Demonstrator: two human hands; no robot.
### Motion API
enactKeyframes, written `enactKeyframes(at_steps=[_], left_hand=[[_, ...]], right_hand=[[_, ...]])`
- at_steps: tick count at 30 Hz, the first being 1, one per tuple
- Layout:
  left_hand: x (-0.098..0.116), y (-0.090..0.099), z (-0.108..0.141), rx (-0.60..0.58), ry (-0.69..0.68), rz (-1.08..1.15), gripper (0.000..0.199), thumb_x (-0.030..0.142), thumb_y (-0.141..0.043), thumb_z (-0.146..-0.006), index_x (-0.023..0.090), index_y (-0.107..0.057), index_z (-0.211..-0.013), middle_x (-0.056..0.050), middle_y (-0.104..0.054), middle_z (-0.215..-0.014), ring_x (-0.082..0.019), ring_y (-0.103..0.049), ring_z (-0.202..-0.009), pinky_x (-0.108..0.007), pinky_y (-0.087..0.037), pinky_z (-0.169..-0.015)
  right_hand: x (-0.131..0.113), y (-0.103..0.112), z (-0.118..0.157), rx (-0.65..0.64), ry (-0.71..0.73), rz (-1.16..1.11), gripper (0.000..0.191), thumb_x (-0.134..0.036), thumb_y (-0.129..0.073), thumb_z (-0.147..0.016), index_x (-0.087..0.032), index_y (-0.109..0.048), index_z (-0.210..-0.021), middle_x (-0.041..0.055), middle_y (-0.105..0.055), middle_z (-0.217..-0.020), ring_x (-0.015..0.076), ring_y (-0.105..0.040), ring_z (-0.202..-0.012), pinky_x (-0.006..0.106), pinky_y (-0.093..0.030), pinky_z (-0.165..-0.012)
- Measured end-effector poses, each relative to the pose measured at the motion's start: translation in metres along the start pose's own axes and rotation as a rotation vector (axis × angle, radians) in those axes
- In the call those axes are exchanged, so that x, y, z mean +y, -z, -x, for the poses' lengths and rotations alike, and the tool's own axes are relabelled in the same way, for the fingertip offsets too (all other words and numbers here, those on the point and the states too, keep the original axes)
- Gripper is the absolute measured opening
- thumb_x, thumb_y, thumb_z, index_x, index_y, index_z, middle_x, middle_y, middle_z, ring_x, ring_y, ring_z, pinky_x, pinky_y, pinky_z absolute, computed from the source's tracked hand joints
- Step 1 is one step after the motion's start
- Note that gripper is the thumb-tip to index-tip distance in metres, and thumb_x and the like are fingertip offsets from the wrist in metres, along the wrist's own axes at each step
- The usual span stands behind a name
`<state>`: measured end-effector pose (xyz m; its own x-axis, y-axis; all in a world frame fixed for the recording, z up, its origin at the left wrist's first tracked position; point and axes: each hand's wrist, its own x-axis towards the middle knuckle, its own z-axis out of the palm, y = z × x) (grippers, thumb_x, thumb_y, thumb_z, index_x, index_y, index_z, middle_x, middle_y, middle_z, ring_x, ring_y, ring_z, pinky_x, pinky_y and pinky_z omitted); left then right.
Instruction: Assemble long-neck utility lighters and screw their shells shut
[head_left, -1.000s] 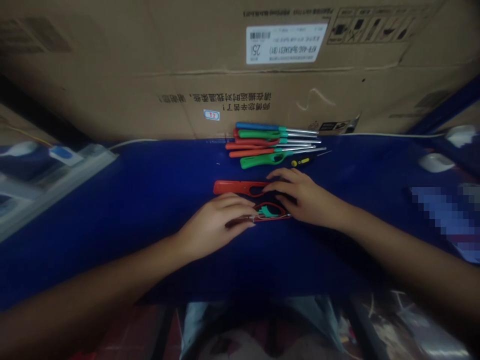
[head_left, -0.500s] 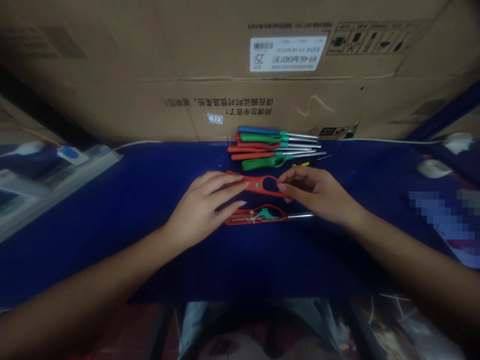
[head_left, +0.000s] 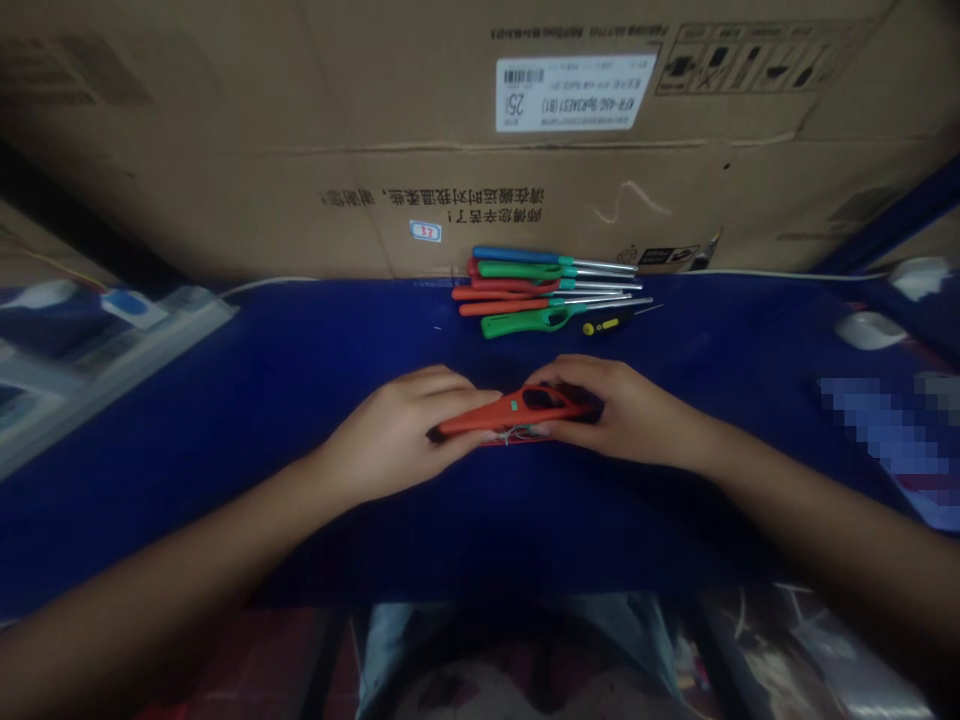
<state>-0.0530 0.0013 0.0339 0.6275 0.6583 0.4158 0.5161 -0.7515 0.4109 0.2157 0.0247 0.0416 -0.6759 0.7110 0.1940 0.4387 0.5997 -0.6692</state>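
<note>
My left hand [head_left: 405, 425] is closed around the handle end of a red lighter casing half [head_left: 484, 412], thumb below and fingers above. The trigger-loop end is pinched by my right hand [head_left: 637, 412]. This half lies tilted over the other red lighter half [head_left: 510, 441], and a gap with a pale wire shows between them along the near side. My right hand hides the metal tube. Beyond the hands lie several stick lighters [head_left: 525, 308] in red, green and blue, tubes to the right. A yellow-and-black screwdriver [head_left: 609, 324] rests beside them.
A large cardboard box [head_left: 420, 100] stands as a wall behind the blue table [head_left: 337, 330]. To the left is a pale tray or rail [head_left: 180, 330]. White objects [head_left: 870, 330] and a blurred blue item [head_left: 885, 430] are at the right.
Both hands have moved nearer with the loose red casing half and brought it down over the other half. My left fingers, formerly spread, have closed around it.
</note>
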Motion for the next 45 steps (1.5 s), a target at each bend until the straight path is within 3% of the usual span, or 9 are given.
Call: enactKeyframes(at_steps=[5, 10, 22, 27, 32, 38, 45], left_hand=[[0.002, 0.001, 0.001, -0.161, 0.03, -0.069, 0.028, 0.029, -0.064, -0.094, 0.024, -0.068, -0.121, -0.003, -0.073, -0.11, -0.019, -0.065, -0.098, -0.034, -0.053, -0.089], [0.004, 0.003, 0.0, -0.228, 0.038, -0.134, 0.026, 0.028, -0.065, -0.092, 0.026, -0.068, -0.118, -0.001, -0.072, -0.112, -0.02, -0.065, -0.098, -0.033, -0.052, -0.087], [0.004, 0.006, 0.001, -0.223, 0.068, -0.241, 0.023, 0.034, -0.068, -0.09, 0.028, -0.072, -0.112, 0.001, -0.073, -0.108, -0.02, -0.067, -0.097, -0.03, -0.052, -0.079], [0.005, 0.004, 0.003, -0.213, 0.039, -0.315, 0.025, 0.035, -0.07, -0.09, 0.029, -0.072, -0.114, 0.002, -0.073, -0.107, -0.019, -0.068, -0.095, -0.03, -0.053, -0.075], [0.005, 0.001, 0.004, -0.197, -0.051, -0.421, 0.027, 0.03, -0.07, -0.088, 0.021, -0.072, -0.114, -0.001, -0.074, -0.104, -0.022, -0.069, -0.091, -0.033, -0.055, -0.074], [0.003, -0.001, 0.004, -0.118, -0.061, -0.365, 0.028, 0.037, -0.055, -0.1, 0.017, -0.07, -0.112, -0.004, -0.074, -0.099, -0.02, -0.071, -0.087, -0.031, -0.056, -0.077], [0.002, -0.003, 0.003, -0.109, -0.041, -0.261, 0.027, 0.036, -0.053, -0.101, 0.016, -0.071, -0.107, -0.006, -0.072, -0.094, -0.02, -0.07, -0.086, -0.032, -0.055, -0.078]], right_hand=[[0.003, -0.002, 0.001, -0.052, 0.062, 0.094, 0.027, -0.029, -0.071, -0.086, -0.018, -0.066, -0.11, 0.0058, -0.063, -0.104, 0.0172, -0.061, -0.095, 0.03, -0.048, -0.085], [0.007, -0.003, 0.001, -0.084, 0.054, 0.175, 0.026, -0.03, -0.073, -0.084, -0.02, -0.064, -0.107, 0.0049, -0.062, -0.103, 0.0182, -0.059, -0.092, 0.032, -0.048, -0.083], [0.009, -0.006, 0.003, -0.11, 0.069, 0.314, 0.035, -0.039, -0.073, -0.086, -0.02, -0.062, -0.113, 0.0064, -0.062, -0.109, 0.0213, -0.059, -0.1, 0.037, -0.048, -0.088], [0.011, -0.008, 0.003, -0.092, 0.183, 0.384, 0.037, -0.035, -0.07, -0.089, -0.02, -0.063, -0.121, 0.0089, -0.063, -0.116, 0.0229, -0.061, -0.103, 0.039, -0.049, -0.092], [0.01, -0.012, 0.002, -0.059, 0.298, 0.47, 0.031, -0.028, -0.061, -0.093, -0.013, -0.066, -0.12, 0.0132, -0.067, -0.115, 0.0246, -0.064, -0.1, 0.039, -0.054, -0.088], [0.009, -0.012, 0.002, -0.027, 0.318, 0.416, 0.024, -0.023, -0.057, -0.096, -0.013, -0.068, -0.116, 0.0117, -0.071, -0.109, 0.0226, -0.067, -0.095, 0.038, -0.056, -0.085], [0.004, -0.012, 0.002, -0.028, 0.296, 0.333, 0.022, -0.026, -0.053, -0.101, -0.015, -0.071, -0.106, 0.0078, -0.073, -0.1, 0.0187, -0.065, -0.088, 0.034, -0.053, -0.083]])
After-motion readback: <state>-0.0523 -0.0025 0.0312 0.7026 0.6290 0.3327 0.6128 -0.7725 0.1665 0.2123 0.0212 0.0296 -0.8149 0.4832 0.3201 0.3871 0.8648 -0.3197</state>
